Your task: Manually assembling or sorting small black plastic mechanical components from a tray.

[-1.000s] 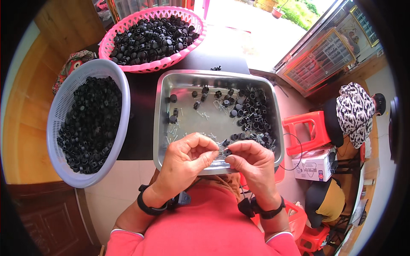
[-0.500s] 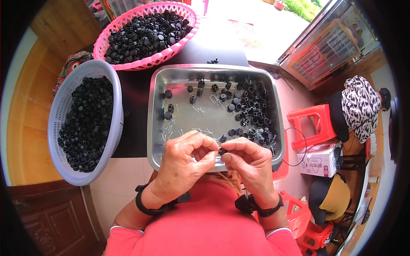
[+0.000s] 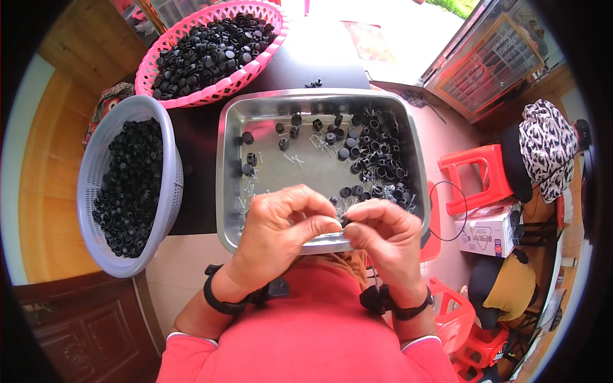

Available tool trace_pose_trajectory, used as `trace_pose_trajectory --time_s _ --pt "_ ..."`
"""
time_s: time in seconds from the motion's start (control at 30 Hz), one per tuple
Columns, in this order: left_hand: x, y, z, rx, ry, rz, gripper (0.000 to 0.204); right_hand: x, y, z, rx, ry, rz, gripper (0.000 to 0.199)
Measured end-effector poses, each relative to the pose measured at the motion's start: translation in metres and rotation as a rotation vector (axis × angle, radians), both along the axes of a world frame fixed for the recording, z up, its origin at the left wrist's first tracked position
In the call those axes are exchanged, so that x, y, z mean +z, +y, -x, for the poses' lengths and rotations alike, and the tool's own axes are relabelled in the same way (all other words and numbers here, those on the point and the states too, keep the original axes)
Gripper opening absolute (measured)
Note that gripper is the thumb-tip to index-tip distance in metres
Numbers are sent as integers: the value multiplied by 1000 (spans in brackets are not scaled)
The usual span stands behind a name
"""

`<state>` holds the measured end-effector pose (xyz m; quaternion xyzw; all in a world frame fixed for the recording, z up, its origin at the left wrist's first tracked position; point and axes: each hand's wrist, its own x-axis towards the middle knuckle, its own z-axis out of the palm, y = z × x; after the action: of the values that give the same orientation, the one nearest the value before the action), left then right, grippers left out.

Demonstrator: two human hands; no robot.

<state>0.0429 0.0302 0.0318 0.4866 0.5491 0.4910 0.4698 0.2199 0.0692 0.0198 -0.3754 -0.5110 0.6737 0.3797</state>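
Pinching small black part point(image 3: 345, 221) between both hands point(image 3: 332, 230), over steel tray point(image 3: 255, 121)

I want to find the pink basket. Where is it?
In the head view the pink basket sits at the top left, full of black caps, just behind the metal tray and right of the white basket.

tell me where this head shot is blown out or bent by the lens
Head view: daylight washes out the pale ground beyond the pink plastic basket; the shiny rectangular metal tray carries soft glare on its floor; its straight rims bow outward from fisheye distortion; black vignette rings the corners.
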Motion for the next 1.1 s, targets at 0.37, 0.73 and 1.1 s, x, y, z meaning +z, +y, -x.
trace_pose_trajectory --time_s 0.37,0.73,1.1 --pt "-31 9 -8 -45 919 -22 20 -4 8 -30 -234 22 -110 16" --pt "-14 8 -12 -116 216 220 15 -6 -3 -16 -117 148 -41 13" --pt "-20 -14 6 14 -233 64 27 -10 -11 4 -38 66 11 16"
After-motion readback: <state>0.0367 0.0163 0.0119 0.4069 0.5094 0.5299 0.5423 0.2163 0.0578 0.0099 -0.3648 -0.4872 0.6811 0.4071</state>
